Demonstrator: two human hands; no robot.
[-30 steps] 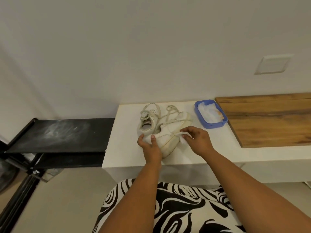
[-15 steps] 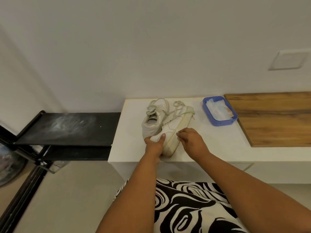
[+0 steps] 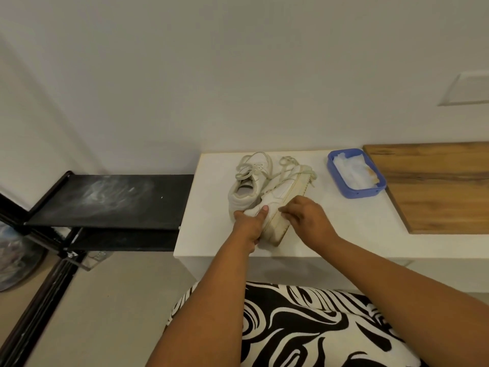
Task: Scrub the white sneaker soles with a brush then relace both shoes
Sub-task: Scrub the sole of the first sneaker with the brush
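Note:
Two white sneakers lie on the white counter [image 3: 211,221]. The nearer sneaker [image 3: 283,192] is tipped on its side, its yellowed sole [image 3: 288,215] facing right. My left hand [image 3: 248,225] grips its heel end, thumb pressed on the upper. My right hand [image 3: 307,217] rests against the sole with fingers curled; what it holds is hidden. The second sneaker [image 3: 247,181] stands upright just behind, opening up, its laces [image 3: 248,169] loose. No brush is in sight.
A blue tray [image 3: 354,193] holding white cloth or wipes sits right of the shoes. A wooden board [image 3: 436,186] covers the counter's right part. A black shelf rack [image 3: 105,200] stands lower to the left. A black-and-white patterned cushion [image 3: 304,327] lies below my arms.
The nearer sneaker has been tipped further onto its side. My left hand shifted to grip the heel, and my right hand moved from the white strip down onto the sole.

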